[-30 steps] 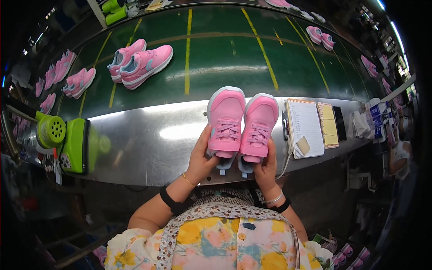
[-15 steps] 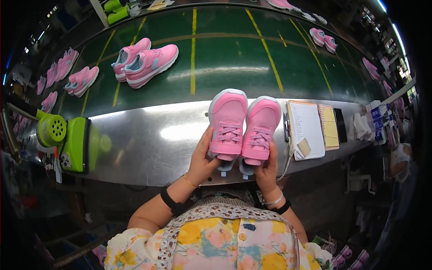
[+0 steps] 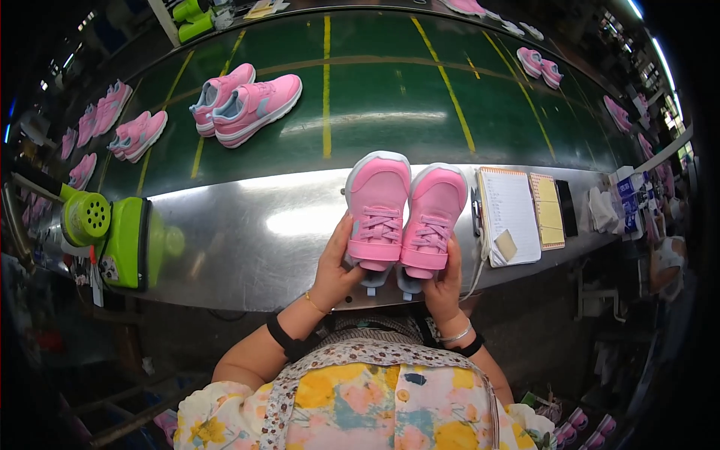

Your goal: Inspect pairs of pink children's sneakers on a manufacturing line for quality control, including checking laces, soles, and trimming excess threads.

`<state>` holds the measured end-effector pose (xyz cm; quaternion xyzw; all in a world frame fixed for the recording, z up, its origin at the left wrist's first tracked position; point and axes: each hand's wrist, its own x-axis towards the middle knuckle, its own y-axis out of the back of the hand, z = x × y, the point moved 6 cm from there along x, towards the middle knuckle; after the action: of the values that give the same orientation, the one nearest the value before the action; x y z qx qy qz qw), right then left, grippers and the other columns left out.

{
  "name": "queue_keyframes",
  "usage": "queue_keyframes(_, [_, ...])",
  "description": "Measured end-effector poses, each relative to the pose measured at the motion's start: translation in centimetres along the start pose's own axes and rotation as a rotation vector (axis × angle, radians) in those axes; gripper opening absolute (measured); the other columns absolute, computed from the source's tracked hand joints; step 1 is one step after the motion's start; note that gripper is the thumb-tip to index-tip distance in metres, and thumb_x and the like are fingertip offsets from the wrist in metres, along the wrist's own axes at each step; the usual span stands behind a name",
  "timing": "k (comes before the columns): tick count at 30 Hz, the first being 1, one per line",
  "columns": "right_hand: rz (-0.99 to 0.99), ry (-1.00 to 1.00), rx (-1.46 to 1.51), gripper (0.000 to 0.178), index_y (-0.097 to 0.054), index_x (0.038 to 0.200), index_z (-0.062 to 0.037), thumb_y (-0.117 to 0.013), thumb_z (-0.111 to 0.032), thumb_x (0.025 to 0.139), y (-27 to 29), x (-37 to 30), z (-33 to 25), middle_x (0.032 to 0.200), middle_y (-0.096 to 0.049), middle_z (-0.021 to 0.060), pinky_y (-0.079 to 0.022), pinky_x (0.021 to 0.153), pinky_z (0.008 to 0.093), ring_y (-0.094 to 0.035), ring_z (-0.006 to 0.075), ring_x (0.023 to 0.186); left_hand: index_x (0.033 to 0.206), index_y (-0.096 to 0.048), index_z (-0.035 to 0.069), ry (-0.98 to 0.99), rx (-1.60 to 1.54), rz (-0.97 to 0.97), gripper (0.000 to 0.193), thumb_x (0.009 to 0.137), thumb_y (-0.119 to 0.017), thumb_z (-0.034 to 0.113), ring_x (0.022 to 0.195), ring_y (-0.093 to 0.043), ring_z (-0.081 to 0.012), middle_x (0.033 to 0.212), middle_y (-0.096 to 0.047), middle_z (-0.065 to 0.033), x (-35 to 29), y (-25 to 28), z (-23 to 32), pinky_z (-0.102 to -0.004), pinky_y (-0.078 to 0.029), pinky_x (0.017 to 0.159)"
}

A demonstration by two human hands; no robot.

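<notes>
Two pink sneakers are held up side by side above the front edge of the metal worktop, toes pointing away from me. My left hand is closed on the left sneaker, gripping it along its outer side near the heel. The right sneaker is held the same way by my right hand. Both shoes have white soles at the toe, pink laces and a pink strap; their heel tabs are light blue. The fingers under the shoes are hidden.
Beyond the metal worktop runs a green conveyor belt with yellow lines, carrying a pair of pink sneakers and several more. A lime-green machine stands at left. At right lie a spiral notebook, a yellow pad and a black flat object.
The sneakers in my hands have shifted very slightly toward me and to the left. On the belt, the nearest pair has moved a little to the right.
</notes>
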<state>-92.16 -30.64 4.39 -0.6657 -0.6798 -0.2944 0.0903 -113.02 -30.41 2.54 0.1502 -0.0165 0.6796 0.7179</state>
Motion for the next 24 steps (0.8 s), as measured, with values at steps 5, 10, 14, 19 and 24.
queue_keyframes(5, [-0.008,0.012,0.013,0.065,-0.032,0.134,-0.0121,-0.063,-0.006,0.077,0.0,0.1,-0.2,0.138,-0.030,0.0246,-0.032,0.101,0.0426,-0.036,0.0392,0.125,0.143,-0.017,0.008,-0.011,-0.002,0.008,0.082,0.076,-0.064,-0.001,0.123,-0.041,-0.0198,0.137,-0.037,-0.0101,-0.1,0.2,-0.2,-0.0335,-0.035,0.101])
queue_keyframes(10, [-0.051,0.002,-0.009,0.065,-0.026,0.138,-0.0122,-0.062,-0.008,0.083,-0.1,0.1,-0.2,0.143,-0.026,0.0174,-0.033,0.102,0.0390,-0.035,0.0298,0.127,0.143,-0.017,0.008,-0.009,-0.020,-0.003,0.081,0.077,-0.063,-0.003,0.125,-0.039,-0.0200,0.140,-0.032,-0.0100,0.0,0.1,0.1,-0.0341,-0.034,0.102])
queue_keyframes(14, [-0.041,-0.061,-0.074,0.064,-0.032,0.135,-0.0115,-0.060,-0.001,0.078,0.8,1.2,-1.5,0.142,-0.027,0.0192,-0.030,0.103,0.0397,-0.034,0.0318,0.128,0.137,-0.036,0.012,0.002,0.011,0.094,0.079,0.063,-0.063,0.003,0.131,-0.029,-0.0338,0.141,-0.029,-0.0189,0.7,1.4,2.4,-0.0380,-0.028,0.105])
queue_keyframes(19, [-0.007,-0.053,-0.306,0.063,-0.053,0.120,-0.0134,-0.056,0.004,0.059,1.4,2.2,-3.8,0.134,-0.030,0.0221,-0.026,0.104,0.0424,-0.033,0.0387,0.124,0.131,-0.047,0.017,-0.050,0.275,0.127,0.076,0.058,-0.064,0.005,0.125,-0.032,-0.0351,0.135,-0.032,-0.0175,0.5,3.0,4.6,-0.0402,-0.031,0.103])
queue_keyframes(24, [0.015,-0.027,-0.347,0.062,-0.058,0.116,-0.0139,-0.056,0.003,0.056,1.2,2.6,-4.9,0.132,-0.031,0.0221,-0.028,0.102,0.0432,-0.034,0.0392,0.121,0.127,-0.050,0.012,-0.081,0.426,0.139,0.074,0.055,-0.059,0.000,0.125,-0.032,-0.0331,0.133,-0.030,-0.0173,0.3,3.4,5.5,-0.0386,-0.029,0.104])
